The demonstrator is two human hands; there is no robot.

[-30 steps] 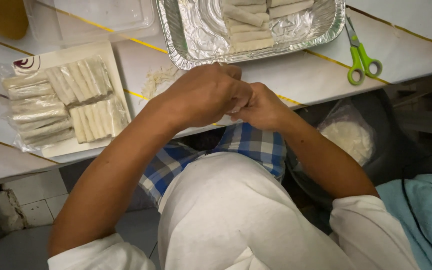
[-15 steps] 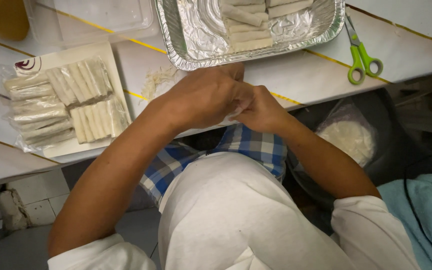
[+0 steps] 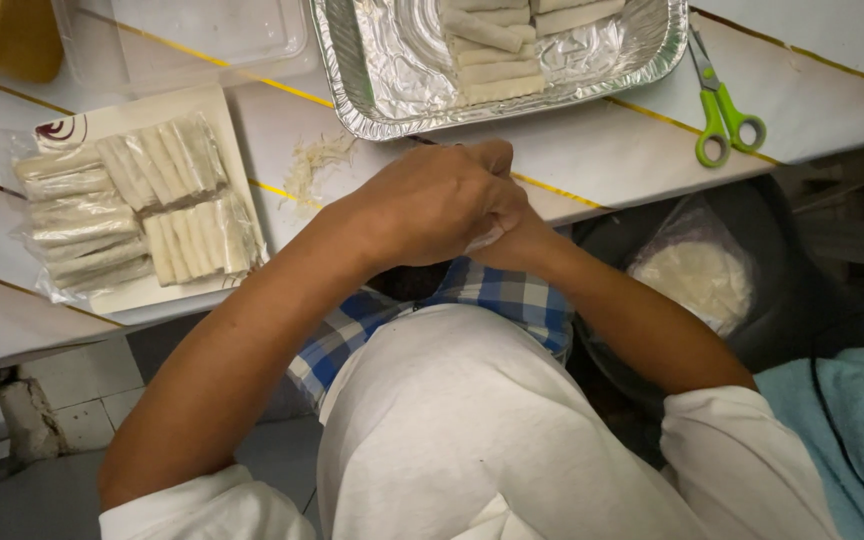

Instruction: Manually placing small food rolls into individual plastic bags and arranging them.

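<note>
Left hand (image 3: 442, 205): curled over, fingers bent down, covering most of the right hand (image 3: 512, 240) at the near edge of the white table (image 3: 592, 160); both are closed together around a small pale scrap (image 3: 482, 240) of which only a sliver shows between them, too little to say what it is or which hand grips it. Just beyond the left hand: a loose scatter of pale shreds (image 3: 317, 165) on the tabletop. Table: white panels divided by thin yellow and dark lines, its edge ending right at the hands. Further out, top centre: foil tray (image 3: 372, 90), crinkled and shiny, holding a short stack of pale rolled sticks (image 3: 487, 55) along its middle. Right of the tray: green-handled scissors (image 3: 720, 110), lying flat, blades toward the tray. Left of the hands: white board (image 3: 122, 125) bearing clear-wrapped packs of the same pale rolls (image 3: 122, 215), laid in rows. Top left: clear plastic container (image 3: 212, 40), next to a yellow object, partly cut off. Below the table edge, right: dark bin (image 3: 802, 260) with a clear bag of white material (image 3: 697, 270). Lower left: pale tiled floor (image 3: 72, 420).
</note>
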